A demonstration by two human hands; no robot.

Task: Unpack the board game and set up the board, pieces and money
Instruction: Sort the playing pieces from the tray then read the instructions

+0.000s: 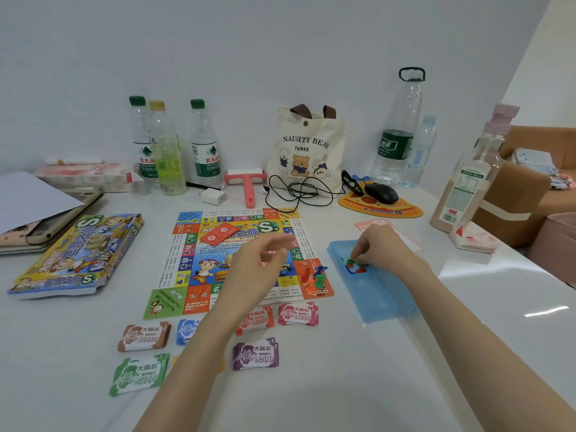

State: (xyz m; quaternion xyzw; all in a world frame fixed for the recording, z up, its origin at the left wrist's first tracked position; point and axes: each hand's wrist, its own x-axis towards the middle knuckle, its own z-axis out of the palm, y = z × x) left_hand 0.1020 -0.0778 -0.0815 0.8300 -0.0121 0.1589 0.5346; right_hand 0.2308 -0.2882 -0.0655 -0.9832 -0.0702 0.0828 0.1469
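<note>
**A:** What are the hands doing?

**B:** The right hand (383,244) reaches just right of the colourful square paper game board (193,244). It pinches a small green plastic piece (351,261) between thumb and fingertips. The left hand (258,266) hovers over the board's middle with its fingers loosely curled. It is blurred, so I cannot tell whether it holds anything.

**A:** Where does that piece sit?

**B:** Inside a shallow pale-blue plastic tray (374,294) lying just right of the board, beside a few small red plastic bits (361,270).

**A:** Anything on the board itself?

**B:** Orange, blue and green plastic pawns (319,274) stand bunched on its near right corner. A red paper card (219,233) lies toward its far side.

**A:** And the money?

**B:** Paper play notes lie in stacks along the board's near edge: a brown stack (145,336), a blue stack (186,330), an orange stack (255,319) and a pink stack (298,313). A purple stack (255,353) and a green stack (140,374) lie nearer still. The printed cardboard game box (78,254) lies left of the board.
</note>
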